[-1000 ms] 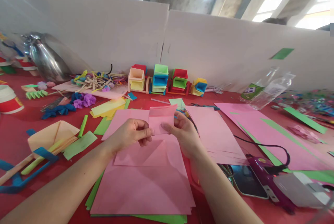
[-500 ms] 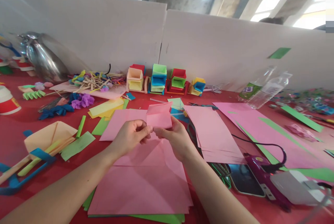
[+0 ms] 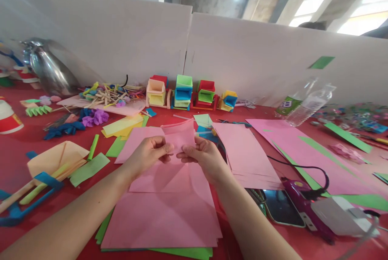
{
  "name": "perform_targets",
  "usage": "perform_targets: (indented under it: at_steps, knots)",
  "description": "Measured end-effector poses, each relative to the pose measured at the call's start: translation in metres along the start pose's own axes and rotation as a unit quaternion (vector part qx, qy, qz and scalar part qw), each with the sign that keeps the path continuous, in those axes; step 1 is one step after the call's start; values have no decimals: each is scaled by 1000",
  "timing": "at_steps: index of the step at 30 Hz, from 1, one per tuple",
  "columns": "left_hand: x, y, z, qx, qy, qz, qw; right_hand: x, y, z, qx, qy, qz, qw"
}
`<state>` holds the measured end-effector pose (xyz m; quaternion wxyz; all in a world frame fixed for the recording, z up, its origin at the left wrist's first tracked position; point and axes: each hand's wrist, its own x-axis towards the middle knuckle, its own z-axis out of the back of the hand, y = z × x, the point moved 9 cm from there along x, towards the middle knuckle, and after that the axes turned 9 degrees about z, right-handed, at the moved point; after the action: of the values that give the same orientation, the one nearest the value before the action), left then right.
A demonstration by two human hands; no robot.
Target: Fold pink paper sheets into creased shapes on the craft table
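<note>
Both hands hold a small folded piece of pink paper [image 3: 181, 132] above the table. My left hand [image 3: 154, 149] pinches its lower left side, thumb in front and fingers curled behind. On the opposite side, my right hand [image 3: 203, 155] grips the lower right edge between thumb and fingers. A raised fold shows along the paper's top. Under the hands lies a stack of pink sheets [image 3: 160, 219], with green sheets poking out below it.
Small coloured paper boxes [image 3: 183, 92] stand along the white partition [image 3: 121, 41]. To the right are more pink sheets [image 3: 248, 155], a phone [image 3: 283, 207] and a purple power strip [image 3: 303, 201]. A steel jug [image 3: 50, 68], wooden sticks [image 3: 106, 94] and a cream paper piece [image 3: 59, 157] lie left.
The folded pink paper has shifted slightly left and turned a little, with its raised fold facing me differently. My thumbs have moved up onto its front face.
</note>
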<state>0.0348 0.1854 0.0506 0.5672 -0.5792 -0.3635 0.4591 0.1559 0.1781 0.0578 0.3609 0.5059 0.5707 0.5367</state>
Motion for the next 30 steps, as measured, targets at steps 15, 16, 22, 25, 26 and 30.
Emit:
perform_targets:
  at_steps: [15, 16, 22, 25, 26, 30]
  knots:
    - [0, 3, -6, -65, 30, 14, 997, 3, 12, 4, -46, 3, 77, 996]
    - [0, 3, -7, -71, 36, 21, 997, 3, 14, 4, -63, 6, 93, 994]
    - [-1, 4, -10, -125, 72, 55, 988, 2, 36, 0, -180, 58, 224, 956]
    - [-1, 3, -11, -178, 86, 50, 979, -1, 41, -7, -202, 105, 249, 941]
    - [-1, 3, -10, -194, 87, 51, 976, -2, 42, -9, -210, 113, 255, 937]
    - [0, 3, -10, -225, 91, 53, 969, -5, 46, -11, -262, 114, 277, 917]
